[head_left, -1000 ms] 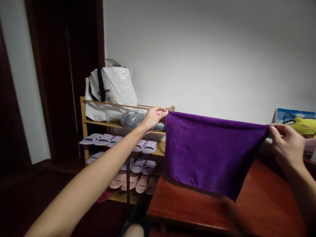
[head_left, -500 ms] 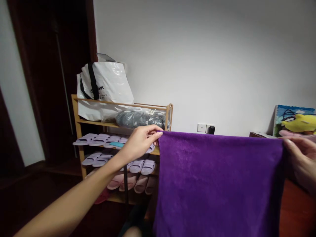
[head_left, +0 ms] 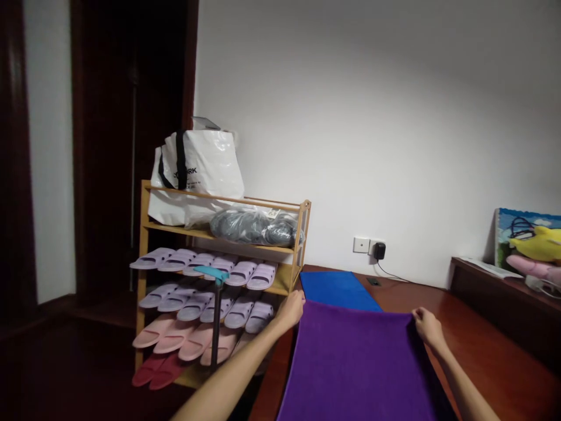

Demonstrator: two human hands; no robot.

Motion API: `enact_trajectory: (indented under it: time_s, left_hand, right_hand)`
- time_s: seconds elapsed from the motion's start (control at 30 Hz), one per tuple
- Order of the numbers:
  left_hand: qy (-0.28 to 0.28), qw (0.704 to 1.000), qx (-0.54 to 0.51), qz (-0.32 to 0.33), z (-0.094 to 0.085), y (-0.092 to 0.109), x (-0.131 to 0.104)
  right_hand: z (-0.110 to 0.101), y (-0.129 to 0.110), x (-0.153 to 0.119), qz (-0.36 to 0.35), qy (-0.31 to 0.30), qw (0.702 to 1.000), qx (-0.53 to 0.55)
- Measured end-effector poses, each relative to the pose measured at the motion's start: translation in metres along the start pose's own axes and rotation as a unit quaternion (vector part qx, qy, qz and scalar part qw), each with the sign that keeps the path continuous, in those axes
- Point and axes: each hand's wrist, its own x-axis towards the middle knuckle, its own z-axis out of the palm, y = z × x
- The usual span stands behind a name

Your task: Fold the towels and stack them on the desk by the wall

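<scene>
A purple cloth [head_left: 359,362] is stretched between my two hands above the reddish-brown wooden desk [head_left: 491,351]. My left hand [head_left: 291,309] is closed on its far left corner, close to the right end of the shoe rack. My right hand [head_left: 427,327] pinches the far right corner. The cloth's top edge runs nearly straight between them, and its near end passes out of view at the bottom. Just beyond that edge, a blue cloth [head_left: 339,289] lies flat on the desk, its near part hidden behind the purple one.
A wooden shoe rack [head_left: 144,234] on the left carries several slippers [head_left: 260,275], a white bag [head_left: 205,164] and a plastic-wrapped bundle [head_left: 249,227]. A blue-topped pole [head_left: 216,327] stands before it. A black plug [head_left: 379,251] sits in the wall. Plush toys [head_left: 537,242] lie at right.
Both hands have lowered the purple cloth and moved farther out over the desk, still holding its corners. The blue cloth and the desk top have come into view.
</scene>
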Motion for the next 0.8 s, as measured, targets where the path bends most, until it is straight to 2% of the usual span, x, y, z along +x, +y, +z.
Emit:
enact_trajectory:
  time_s: [0.1, 0.23, 0.33, 0.4, 0.47, 0.6, 0.8]
  left_hand:
    - [-0.015, 0.999, 0.046, 0.000, 0.018, -0.009, 0.004]
    - [-0.018, 0.995, 0.099, 0.008, 0.027, -0.010, 0.003]
    - [-0.022, 0.993, 0.113, 0.037, 0.031, 0.000, 0.001]
    - [-0.037, 0.992, 0.097, 0.075, 0.038, 0.009, 0.002]
    - [-0.079, 0.989, 0.074, 0.099, 0.048, 0.014, 0.003]
    - [-0.162, 0.980, 0.069, 0.091, 0.066, 0.013, 0.006]
    - [-0.171, 0.977, 0.059, 0.116, 0.067, 0.000, 0.012]
  right_hand:
    - [0.025, 0.012, 0.004, -0.005, -0.044, 0.998, -0.047]
    - [0.048, 0.015, 0.008, -0.030, -0.071, 0.992, -0.101]
    - [0.063, 0.003, 0.005, -0.100, -0.078, 0.986, -0.107]
    - [0.073, -0.006, -0.001, -0.162, -0.111, 0.976, -0.092]
    - [0.082, -0.012, -0.007, -0.188, -0.158, 0.966, -0.085]
    - [0.091, -0.011, -0.014, -0.162, -0.212, 0.958, -0.106]
    - [0.086, -0.012, -0.028, -0.120, -0.219, 0.956, -0.156]
